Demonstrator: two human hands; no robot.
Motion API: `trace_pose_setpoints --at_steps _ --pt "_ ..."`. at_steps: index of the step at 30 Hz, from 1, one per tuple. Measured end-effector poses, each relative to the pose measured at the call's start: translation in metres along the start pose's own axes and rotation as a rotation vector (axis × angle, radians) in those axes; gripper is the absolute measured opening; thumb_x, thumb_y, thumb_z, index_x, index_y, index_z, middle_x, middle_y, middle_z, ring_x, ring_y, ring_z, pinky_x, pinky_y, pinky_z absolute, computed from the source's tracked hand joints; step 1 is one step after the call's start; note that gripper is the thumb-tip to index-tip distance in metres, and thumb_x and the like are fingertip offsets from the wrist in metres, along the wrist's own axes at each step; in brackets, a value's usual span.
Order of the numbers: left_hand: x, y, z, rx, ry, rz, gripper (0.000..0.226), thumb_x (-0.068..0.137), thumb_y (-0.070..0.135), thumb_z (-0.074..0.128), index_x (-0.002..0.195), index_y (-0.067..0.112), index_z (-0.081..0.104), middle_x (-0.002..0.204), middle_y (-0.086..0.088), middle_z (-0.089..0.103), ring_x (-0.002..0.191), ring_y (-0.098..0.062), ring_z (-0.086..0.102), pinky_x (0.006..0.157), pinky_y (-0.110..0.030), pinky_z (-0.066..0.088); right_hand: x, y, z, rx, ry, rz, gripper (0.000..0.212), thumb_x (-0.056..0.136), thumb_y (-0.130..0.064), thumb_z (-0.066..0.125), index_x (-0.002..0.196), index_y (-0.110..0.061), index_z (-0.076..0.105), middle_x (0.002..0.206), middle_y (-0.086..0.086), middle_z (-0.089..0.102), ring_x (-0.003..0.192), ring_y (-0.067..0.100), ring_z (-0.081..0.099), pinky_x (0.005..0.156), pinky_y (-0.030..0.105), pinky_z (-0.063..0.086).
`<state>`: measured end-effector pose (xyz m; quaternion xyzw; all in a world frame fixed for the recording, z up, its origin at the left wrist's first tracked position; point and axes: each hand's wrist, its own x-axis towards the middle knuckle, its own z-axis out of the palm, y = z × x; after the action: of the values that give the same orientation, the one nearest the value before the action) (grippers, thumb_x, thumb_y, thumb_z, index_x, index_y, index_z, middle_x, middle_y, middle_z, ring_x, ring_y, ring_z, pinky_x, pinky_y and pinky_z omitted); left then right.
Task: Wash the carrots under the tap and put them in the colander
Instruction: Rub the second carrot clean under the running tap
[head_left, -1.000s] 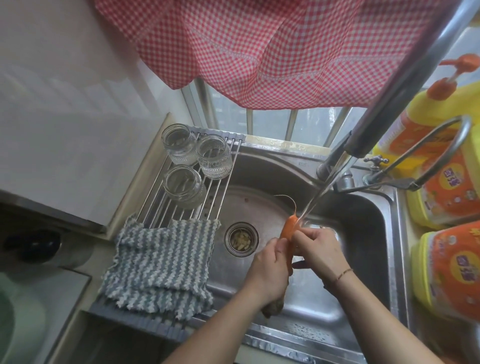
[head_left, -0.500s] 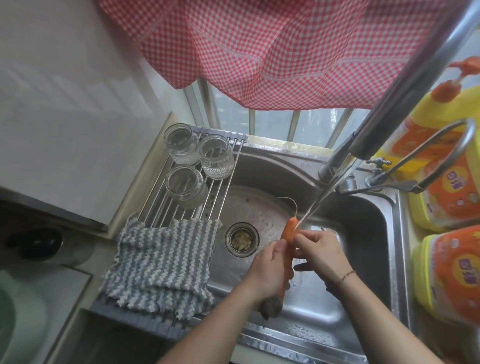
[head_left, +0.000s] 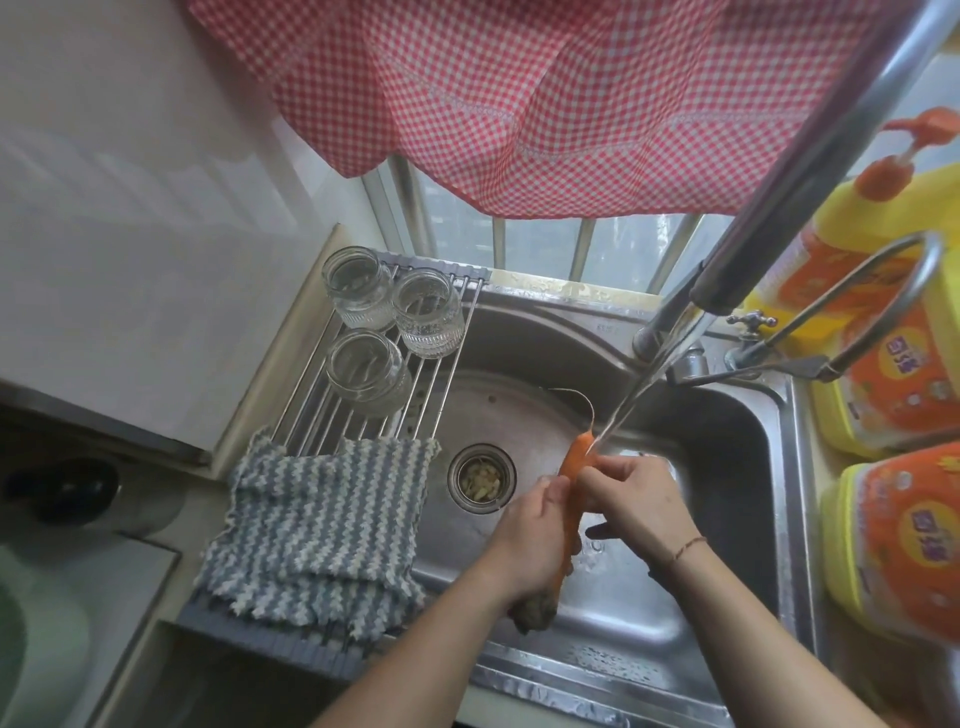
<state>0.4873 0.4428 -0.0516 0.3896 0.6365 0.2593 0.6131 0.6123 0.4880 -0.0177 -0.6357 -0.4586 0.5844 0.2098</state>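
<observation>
Carrot held in both hands under the running tap, above the steel sink.

A red checked curtain (head_left: 545, 104) hangs across the top. The sink (head_left: 727, 519) fills the centre; its tap (head_left: 810, 171) sends a thin stream onto the upper end of the carrot. A roll-up rack (head_left: 415, 374) spans the sink's left side and carries a striped cloth (head_left: 317, 525) and three glass jars (head_left: 363, 371). Yellow detergent bottles (head_left: 893, 535) stand at the right. The left hand (head_left: 535, 540) grips the carrot (head_left: 574, 473) at mid-length; the right hand (head_left: 636, 506) pinches it just below the tip. The drain strainer (head_left: 482, 479) lies left of the hands.
</observation>
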Motion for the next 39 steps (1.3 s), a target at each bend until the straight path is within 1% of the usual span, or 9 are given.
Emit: trace_pose_setpoints --at_steps 4,8,15,20,25,29,33,36,39 --pt "0.005 0.001 0.003 0.030 0.032 0.026 0.039 0.106 0.044 0.028 0.100 0.020 0.058 0.074 -0.005 0.063 0.060 -0.018 0.059 0.063 -0.039 0.055 0.002 0.000 -0.003 0.039 -0.018 0.010 0.021 0.086 -0.010 0.058 0.073 -0.009 0.076 0.075 0.013 0.073 0.078 0.023 0.073 0.062 0.037 0.058" --pt "0.008 0.002 0.000 0.083 0.042 0.053 0.038 0.106 0.046 0.027 0.092 0.025 0.055 0.075 -0.005 0.064 0.061 -0.018 0.061 0.063 -0.040 0.055 0.004 -0.002 -0.004 0.023 -0.017 0.009 0.019 0.087 -0.013 0.061 0.076 -0.008 0.076 0.071 0.007 0.074 0.074 0.016 0.072 0.064 0.036 0.059" --pt "0.007 0.003 -0.002 0.005 -0.006 0.020 0.043 0.108 0.041 0.027 0.110 0.010 0.057 0.076 -0.012 0.062 0.062 -0.022 0.059 0.059 -0.035 0.053 0.003 -0.002 -0.005 0.023 -0.041 -0.010 0.018 0.088 -0.015 0.062 0.079 -0.010 0.077 0.076 0.009 0.074 0.079 0.018 0.073 0.066 0.038 0.061" --pt "0.005 0.003 -0.008 -0.328 -0.163 -0.072 0.047 0.107 0.043 0.028 0.112 0.004 0.053 0.074 -0.014 0.058 0.059 -0.021 0.056 0.057 -0.031 0.052 0.005 0.001 -0.009 0.107 -0.089 -0.014 0.023 0.088 -0.010 0.060 0.076 -0.019 0.078 0.071 0.007 0.071 0.073 0.017 0.069 0.065 0.034 0.055" --pt "0.002 0.010 -0.018 -0.542 -0.371 -0.143 0.048 0.104 0.049 0.030 0.114 0.010 0.055 0.073 -0.015 0.058 0.056 -0.023 0.058 0.057 -0.029 0.052 0.009 0.002 -0.007 0.312 -0.150 -0.029 0.015 0.087 -0.008 0.069 0.102 -0.009 0.071 0.085 0.001 0.076 0.067 0.012 0.065 0.061 0.023 0.052" --pt "0.011 0.008 -0.017 -0.255 -0.194 -0.137 0.056 0.105 0.049 0.028 0.111 0.001 0.056 0.074 -0.013 0.060 0.059 -0.021 0.059 0.058 -0.032 0.052 0.012 0.010 0.001 0.220 0.007 -0.023 0.009 0.088 -0.016 0.071 0.097 -0.015 0.074 0.080 0.000 0.077 0.072 0.016 0.069 0.065 0.034 0.055" --pt "0.010 0.009 -0.012 -0.343 -0.154 -0.181 0.053 0.107 0.046 0.027 0.110 0.006 0.060 0.070 -0.011 0.058 0.056 -0.018 0.056 0.054 -0.031 0.051 0.011 0.013 0.011 0.201 0.116 -0.037 0.022 0.096 -0.027 0.061 0.085 -0.015 0.075 0.074 0.005 0.075 0.074 0.020 0.072 0.065 0.038 0.061" --pt "0.008 0.013 -0.009 -0.413 -0.168 -0.187 0.057 0.107 0.049 0.024 0.102 0.007 0.064 0.068 -0.011 0.057 0.055 -0.018 0.054 0.052 -0.030 0.050 0.008 0.012 0.010 0.262 0.049 -0.044 0.015 0.093 -0.011 0.061 0.097 -0.015 0.075 0.082 0.007 0.076 0.078 0.021 0.070 0.065 0.037 0.060" --pt "0.009 0.014 -0.004 -0.440 -0.150 -0.170 0.060 0.106 0.051 0.024 0.100 0.007 0.064 0.070 -0.010 0.057 0.058 -0.018 0.054 0.054 -0.030 0.050 0.007 0.013 0.012 0.335 -0.005 -0.012 0.032 0.081 -0.003 0.065 0.108 -0.019 0.072 0.081 0.003 0.073 0.071 0.019 0.065 0.053 0.032 0.052"
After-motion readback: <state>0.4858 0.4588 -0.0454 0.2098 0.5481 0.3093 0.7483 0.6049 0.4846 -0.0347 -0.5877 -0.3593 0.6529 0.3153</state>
